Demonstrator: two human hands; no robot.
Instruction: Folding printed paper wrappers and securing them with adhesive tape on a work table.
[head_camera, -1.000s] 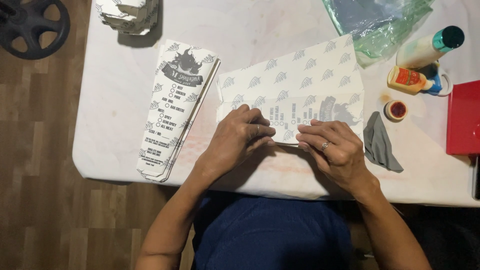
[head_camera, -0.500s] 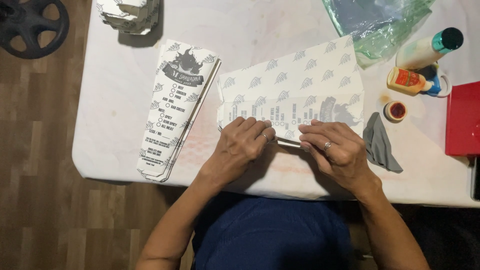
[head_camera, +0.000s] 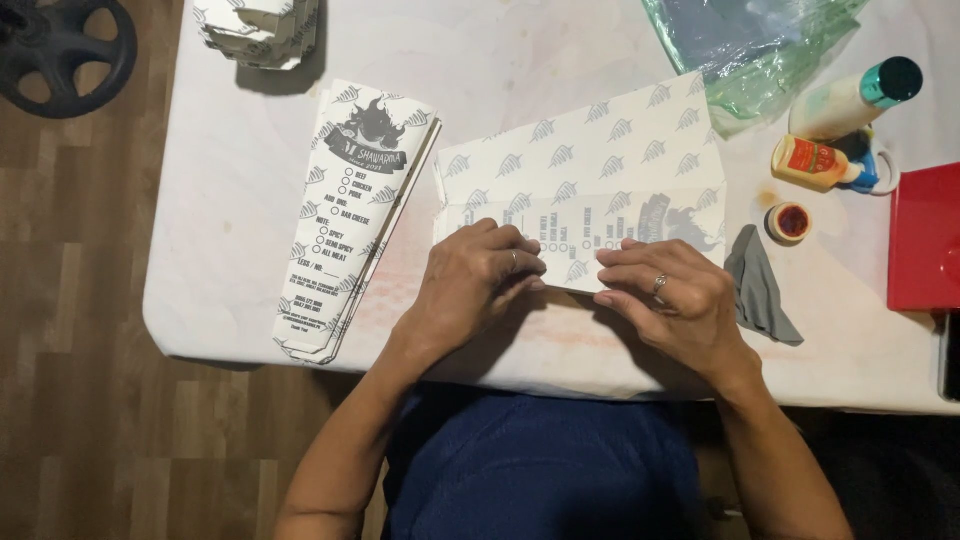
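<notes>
A flat white paper wrapper with a grey leaf print (head_camera: 590, 175) lies on the white table (head_camera: 250, 220), its near part folded over. My left hand (head_camera: 475, 285) presses the folded near edge on its left side, fingers curled down on the paper. On the right side of the same fold rests my right hand (head_camera: 670, 300), fingertips pinching the edge. The two hands nearly meet at the middle of the fold.
A stack of narrow folded printed paper sleeves (head_camera: 350, 220) lies to the left. More folded paper pieces (head_camera: 260, 30) sit at the far left. Right of the hands: a grey cloth (head_camera: 760, 290), small red-filled cap (head_camera: 790, 222), glue bottle (head_camera: 815, 165), white bottle with teal cap (head_camera: 850, 100), red box (head_camera: 925, 240), green plastic bag (head_camera: 750, 40).
My left hand has slid a little to the right along the fold, toward my right hand. The right hand has stayed in place.
</notes>
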